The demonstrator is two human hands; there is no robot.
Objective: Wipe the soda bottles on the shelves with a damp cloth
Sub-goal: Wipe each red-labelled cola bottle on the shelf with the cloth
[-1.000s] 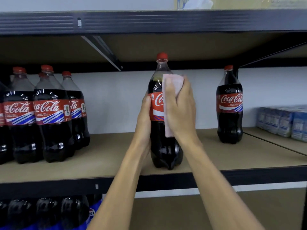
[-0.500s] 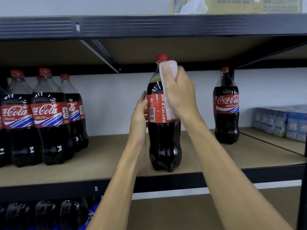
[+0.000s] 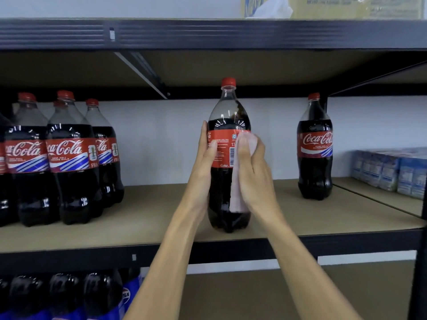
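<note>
Bottle (image 3: 227, 122) upright, barcode facing | cloth (image 3: 236, 197) pale pink, possibly folded

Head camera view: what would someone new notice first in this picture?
The bottle at the middle of the shelf draws the eye: the left hand holds it by the label while the right hand presses a pink cloth against it. A cluster of cola bottles stands at the left, and a lone bottle at the right.
</note>
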